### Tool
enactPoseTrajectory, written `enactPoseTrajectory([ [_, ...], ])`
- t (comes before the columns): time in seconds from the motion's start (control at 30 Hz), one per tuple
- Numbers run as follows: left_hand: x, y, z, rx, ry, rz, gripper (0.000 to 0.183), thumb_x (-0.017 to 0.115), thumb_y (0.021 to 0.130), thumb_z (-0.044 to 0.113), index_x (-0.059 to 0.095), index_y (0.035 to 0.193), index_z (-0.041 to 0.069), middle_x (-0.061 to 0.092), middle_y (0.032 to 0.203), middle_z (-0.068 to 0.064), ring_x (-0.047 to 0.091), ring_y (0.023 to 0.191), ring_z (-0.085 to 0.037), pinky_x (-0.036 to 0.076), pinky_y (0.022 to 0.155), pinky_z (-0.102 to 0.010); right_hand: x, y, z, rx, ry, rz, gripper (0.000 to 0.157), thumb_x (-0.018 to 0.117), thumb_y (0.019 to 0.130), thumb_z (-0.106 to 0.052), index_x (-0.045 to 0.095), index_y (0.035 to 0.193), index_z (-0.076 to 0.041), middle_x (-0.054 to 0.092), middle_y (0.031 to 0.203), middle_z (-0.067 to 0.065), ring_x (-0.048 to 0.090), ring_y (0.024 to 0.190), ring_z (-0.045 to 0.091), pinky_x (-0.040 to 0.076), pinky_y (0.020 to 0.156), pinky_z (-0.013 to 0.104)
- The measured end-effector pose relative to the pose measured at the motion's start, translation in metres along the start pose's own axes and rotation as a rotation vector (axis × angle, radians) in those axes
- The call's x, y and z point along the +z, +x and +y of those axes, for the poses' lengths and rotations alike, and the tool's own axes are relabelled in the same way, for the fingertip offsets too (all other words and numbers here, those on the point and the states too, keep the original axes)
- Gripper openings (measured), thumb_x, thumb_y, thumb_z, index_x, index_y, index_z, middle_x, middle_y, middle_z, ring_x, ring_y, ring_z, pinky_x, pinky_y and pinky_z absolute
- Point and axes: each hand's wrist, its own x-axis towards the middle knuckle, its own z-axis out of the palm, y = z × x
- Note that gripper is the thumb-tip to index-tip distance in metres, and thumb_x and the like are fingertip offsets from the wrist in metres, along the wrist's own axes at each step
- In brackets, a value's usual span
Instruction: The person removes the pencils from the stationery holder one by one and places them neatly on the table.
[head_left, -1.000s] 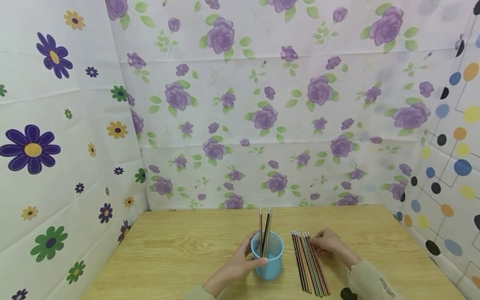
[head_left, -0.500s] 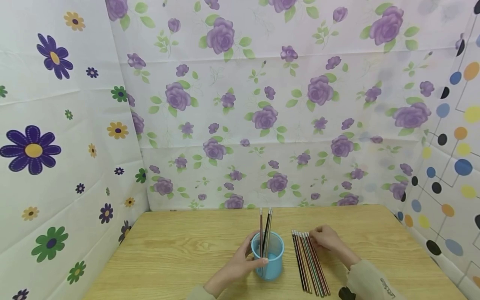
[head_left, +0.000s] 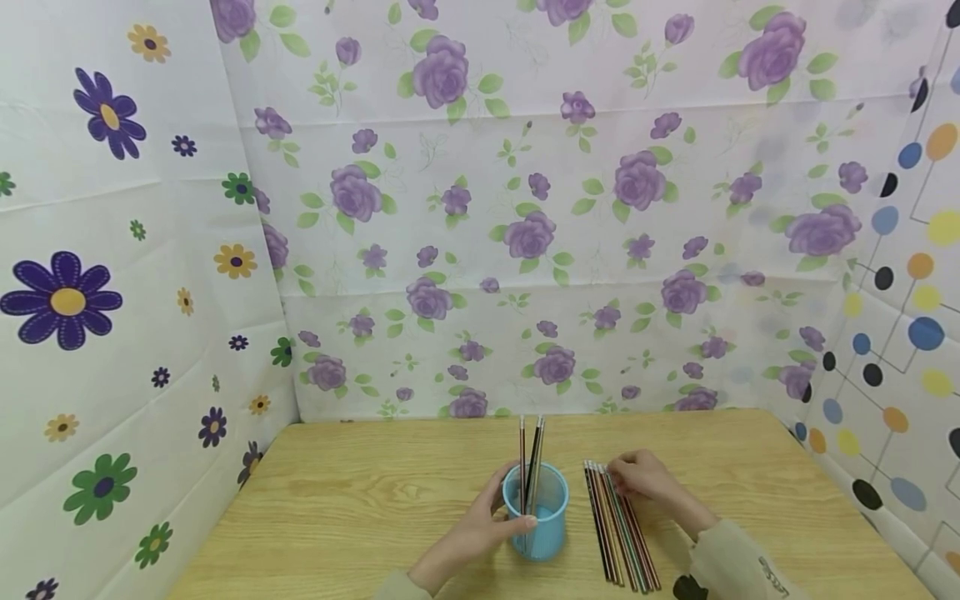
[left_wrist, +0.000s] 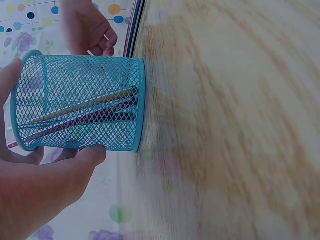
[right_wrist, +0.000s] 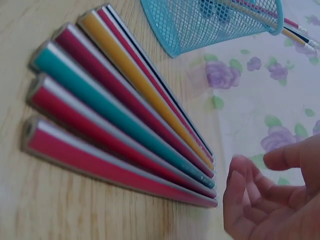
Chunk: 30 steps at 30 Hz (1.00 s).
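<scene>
A light-blue mesh pencil cup (head_left: 551,533) stands upright on the table. My left hand (head_left: 476,533) grips its side, thumb in front and fingers round the back. Several pencils (head_left: 532,458) lean inside it, white-tipped ends up. To the right of the cup, more pencils (head_left: 621,542) lie side by side in a slight fan, in red, green, yellow and dark colours. At their far, white-tipped ends is my right hand (head_left: 651,482). The right wrist view shows this hand (right_wrist: 272,200) with bent fingers and the thumb apart, nothing between them. Whether a fingertip touches a pencil, I cannot tell.
The wood-grain table (head_left: 360,508) extends to both sides. Flowered cloth (head_left: 450,250) hangs behind its far edge, with patterned cloths at left and right. A small black object (head_left: 688,588) shows beside the right sleeve (head_left: 738,558).
My right hand has shifted slightly left and away from me, and its fingertips now cover the far ends of the rightmost pencils. The left hand and the cup stay in place.
</scene>
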Motion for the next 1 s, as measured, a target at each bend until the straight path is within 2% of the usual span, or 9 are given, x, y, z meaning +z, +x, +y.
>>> enactPoseTrajectory([
  [0.17,-0.001,0.000,0.001,-0.006,-0.005,-0.009,0.078,0.066,0.092,0.030,0.018,0.153,0.032,0.030,0.156,-0.015,0.028,0.142,-0.043,0.027,0.109,-0.069,0.002,0.002,-0.005,-0.092,0.049,-0.103,0.032,0.048,0.100,-0.019,0.064,0.106,0.008,0.065,0.080,0.006,0.059,0.066,0.011,0.050,0.055,0.022],
  [0.27,-0.001,0.000,0.001,-0.008,-0.003,-0.011,0.078,0.066,0.092,0.030,0.017,0.153,0.031,0.027,0.157,-0.016,0.026,0.143,-0.045,0.027,0.109,-0.069,0.005,0.002,-0.011,-0.151,0.062,-0.143,0.035,0.049,0.101,-0.024,0.062,0.109,0.008,0.064,0.082,0.008,0.056,0.067,0.011,0.049,0.056,0.024],
  [0.33,-0.001,0.000,0.001,-0.010,-0.003,-0.011,0.079,0.066,0.092,0.030,0.017,0.154,0.031,0.027,0.157,-0.016,0.026,0.143,-0.045,0.027,0.109,-0.069,0.008,0.002,-0.015,-0.184,0.059,-0.148,0.038,0.052,0.100,-0.028,0.061,0.112,0.007,0.065,0.086,0.011,0.056,0.069,0.014,0.050,0.059,0.027],
  [0.47,-0.001,0.000,0.000,-0.007,-0.008,-0.012,0.078,0.066,0.092,0.030,0.017,0.154,0.030,0.028,0.157,-0.015,0.026,0.143,-0.044,0.027,0.108,-0.070,0.015,-0.001,-0.023,-0.250,0.054,-0.155,0.044,0.055,0.098,-0.036,0.059,0.120,0.002,0.066,0.106,0.019,0.065,0.089,0.024,0.058,0.073,0.035],
  [0.6,-0.001,0.000,0.000,-0.001,-0.011,-0.011,0.077,0.066,0.092,0.029,0.018,0.153,0.031,0.029,0.156,-0.014,0.027,0.142,-0.044,0.027,0.108,-0.071,0.023,-0.003,-0.031,-0.304,0.049,-0.193,0.042,0.057,0.097,-0.036,0.060,0.123,-0.004,0.062,0.120,0.024,0.064,0.102,0.027,0.058,0.082,0.044],
  [0.73,0.000,0.000,0.000,0.003,-0.005,-0.007,0.078,0.066,0.092,0.029,0.018,0.153,0.031,0.029,0.156,-0.014,0.027,0.142,-0.043,0.028,0.107,-0.071,0.031,-0.006,-0.039,-0.356,0.020,-0.237,0.043,0.056,0.098,-0.035,0.059,0.126,-0.003,0.061,0.124,0.023,0.063,0.100,0.019,0.057,0.083,0.043],
  [0.8,0.000,0.000,0.000,0.005,-0.006,-0.009,0.078,0.066,0.092,0.029,0.017,0.153,0.030,0.029,0.156,-0.013,0.027,0.142,-0.043,0.028,0.107,-0.071,0.036,-0.007,-0.043,-0.375,0.015,-0.250,0.043,0.056,0.098,-0.033,0.058,0.128,-0.002,0.061,0.125,0.022,0.063,0.100,0.019,0.057,0.082,0.041],
  [1.0,0.000,0.000,0.001,0.008,-0.013,-0.014,0.077,0.065,0.093,0.030,0.018,0.154,0.028,0.030,0.156,-0.013,0.027,0.142,-0.043,0.027,0.108,-0.071,0.049,-0.006,-0.050,-0.389,0.035,-0.215,0.040,0.058,0.097,-0.031,0.061,0.126,-0.004,0.064,0.124,0.018,0.060,0.110,0.037,0.058,0.081,0.037],
])
